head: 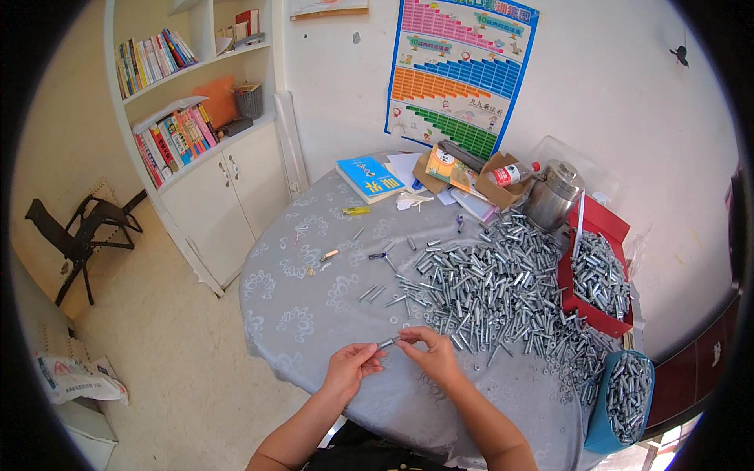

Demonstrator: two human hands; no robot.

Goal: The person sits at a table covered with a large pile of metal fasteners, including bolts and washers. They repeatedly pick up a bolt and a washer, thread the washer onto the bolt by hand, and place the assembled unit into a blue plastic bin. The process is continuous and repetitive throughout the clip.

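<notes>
Over the front part of the table, my left hand (351,366) pinches a metal expansion bolt (386,342) between thumb and fingers. My right hand (433,356) has its thumb and fingertips on the bolt's other end, where a small part, perhaps a nut or washer, is too small to make out. Just beyond my right hand spreads a large heap of metal sleeves, bolts, nuts and washers (489,288). Two loose bolts (372,292) lie apart on the cloth to the heap's left, and a single washer (393,320) rests close behind my hands.
Right of the heap stand a red box (598,318) and a blue container (601,412), both full of metal fasteners. A steel jug (554,195), a cardboard box (500,189) and a blue book (370,178) sit at the back of the cloth-covered table (283,277).
</notes>
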